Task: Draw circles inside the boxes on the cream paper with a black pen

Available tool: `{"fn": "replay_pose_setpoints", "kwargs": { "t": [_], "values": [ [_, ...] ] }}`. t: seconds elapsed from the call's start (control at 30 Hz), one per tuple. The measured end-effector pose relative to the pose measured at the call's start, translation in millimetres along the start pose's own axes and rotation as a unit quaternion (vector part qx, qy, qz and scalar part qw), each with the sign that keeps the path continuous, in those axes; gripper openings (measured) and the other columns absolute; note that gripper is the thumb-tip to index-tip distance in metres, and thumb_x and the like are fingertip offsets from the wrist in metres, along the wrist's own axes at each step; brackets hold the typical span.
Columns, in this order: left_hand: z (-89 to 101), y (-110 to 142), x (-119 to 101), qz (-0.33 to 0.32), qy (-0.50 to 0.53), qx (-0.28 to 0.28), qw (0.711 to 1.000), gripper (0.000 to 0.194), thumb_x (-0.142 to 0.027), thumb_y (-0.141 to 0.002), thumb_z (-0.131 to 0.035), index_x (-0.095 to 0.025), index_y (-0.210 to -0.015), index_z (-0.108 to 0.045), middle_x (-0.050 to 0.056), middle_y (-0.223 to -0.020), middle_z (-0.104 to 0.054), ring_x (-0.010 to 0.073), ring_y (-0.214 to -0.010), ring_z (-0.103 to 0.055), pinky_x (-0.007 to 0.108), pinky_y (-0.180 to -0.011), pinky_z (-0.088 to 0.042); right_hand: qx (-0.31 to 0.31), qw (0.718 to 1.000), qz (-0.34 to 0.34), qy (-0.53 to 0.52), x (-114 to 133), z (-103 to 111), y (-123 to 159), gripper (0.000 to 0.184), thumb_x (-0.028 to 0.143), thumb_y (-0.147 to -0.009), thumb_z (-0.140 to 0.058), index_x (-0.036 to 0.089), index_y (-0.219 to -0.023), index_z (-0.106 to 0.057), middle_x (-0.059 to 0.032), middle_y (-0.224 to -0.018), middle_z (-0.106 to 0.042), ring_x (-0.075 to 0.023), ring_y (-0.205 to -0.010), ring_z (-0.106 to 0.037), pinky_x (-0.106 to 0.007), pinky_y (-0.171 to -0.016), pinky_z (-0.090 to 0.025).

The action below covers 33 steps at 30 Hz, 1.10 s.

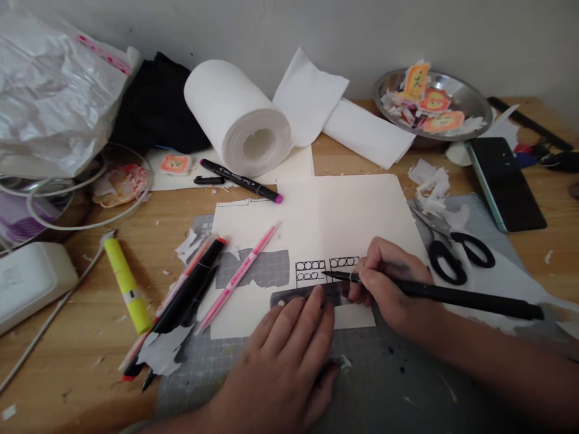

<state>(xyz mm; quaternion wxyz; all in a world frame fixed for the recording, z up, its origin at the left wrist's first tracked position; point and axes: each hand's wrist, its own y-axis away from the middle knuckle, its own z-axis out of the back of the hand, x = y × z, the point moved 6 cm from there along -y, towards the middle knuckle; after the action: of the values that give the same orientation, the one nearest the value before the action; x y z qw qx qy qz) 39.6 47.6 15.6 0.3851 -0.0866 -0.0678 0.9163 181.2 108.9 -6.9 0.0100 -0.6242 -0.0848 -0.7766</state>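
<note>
The fingers (292, 319) of the left hand (278, 361) cover part of the dark ruler (294, 295), whose right end is hidden behind the right hand (391, 280); its markings are too small to read. The left edge cuts off the silvery bag (54, 90) and the white adapter (36, 283).

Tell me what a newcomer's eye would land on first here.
Probably the fat white paper roll at the back, left of centre, and the bright yellow marker lying at left. Next, likely the metal bowl of orange-coloured paper bits at back right. Front and centre, the left hand presses a ruler onto white paper, beside a black pen in the right hand's grip.
</note>
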Motion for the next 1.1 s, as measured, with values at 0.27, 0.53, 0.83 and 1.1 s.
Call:
{"fn": "replay_pose_setpoints", "kwargs": {
  "t": [0.27, 0.53, 0.83, 1.1],
  "values": [
    [-0.4, 2.7, -0.1, -0.003, 0.002, 0.002, 1.0, 0.042, -0.036, -0.089, -0.04, -0.013, -0.121, -0.054, 0.009, -0.13, -0.053, 0.0226, -0.107, -0.05, 0.032, -0.089, -0.038, 0.033, 0.999, 0.004, 0.018, 1.8, -3.0, -0.7, 0.018, 0.012, -0.077, -0.045, 0.022, -0.063, -0.039, 0.004, -0.052, -0.056, -0.0101, -0.046, -0.049, -0.021, -0.043, -0.038],
    [0.8, 1.1, -0.8, -0.003, 0.004, -0.002, 1.0, 0.041, -0.035, -0.089, -0.039, -0.013, -0.12, -0.055, 0.009, -0.127, -0.055, 0.0221, -0.106, -0.051, 0.032, -0.087, -0.038, 0.018, 1.0, -0.008, 0.004, -0.5, 1.9, -0.4, 0.02, 0.007, -0.075, -0.043, 0.022, -0.062, -0.041, 0.0052, -0.051, -0.057, -0.0103, -0.047, -0.052, -0.02, -0.043, -0.04],
    [1.4, 0.4, -0.4, -0.002, 0.003, -0.002, 1.0, 0.041, -0.035, -0.089, -0.041, -0.013, -0.12, -0.055, 0.01, -0.128, -0.055, 0.0228, -0.106, -0.051, 0.033, -0.087, -0.038, -0.018, 1.0, -0.018, -0.007, -1.3, 2.1, 0.0, 0.021, 0.007, -0.077, -0.045, 0.021, -0.062, -0.041, 0.0047, -0.05, -0.059, -0.0093, -0.045, -0.053, -0.019, -0.042, -0.042],
    [1.3, 0.1, -0.2, -0.007, 0.003, 0.003, 1.0, 0.041, -0.036, -0.089, -0.041, -0.013, -0.12, -0.055, 0.009, -0.129, -0.055, 0.0231, -0.106, -0.051, 0.034, -0.088, -0.038, 0.018, 0.999, -0.02, -0.03, 1.8, 0.2, -2.9, 0.02, 0.008, -0.077, -0.045, 0.021, -0.063, -0.041, 0.0052, -0.052, -0.058, -0.0085, -0.047, -0.053, -0.018, -0.044, -0.042]
  ]
}}
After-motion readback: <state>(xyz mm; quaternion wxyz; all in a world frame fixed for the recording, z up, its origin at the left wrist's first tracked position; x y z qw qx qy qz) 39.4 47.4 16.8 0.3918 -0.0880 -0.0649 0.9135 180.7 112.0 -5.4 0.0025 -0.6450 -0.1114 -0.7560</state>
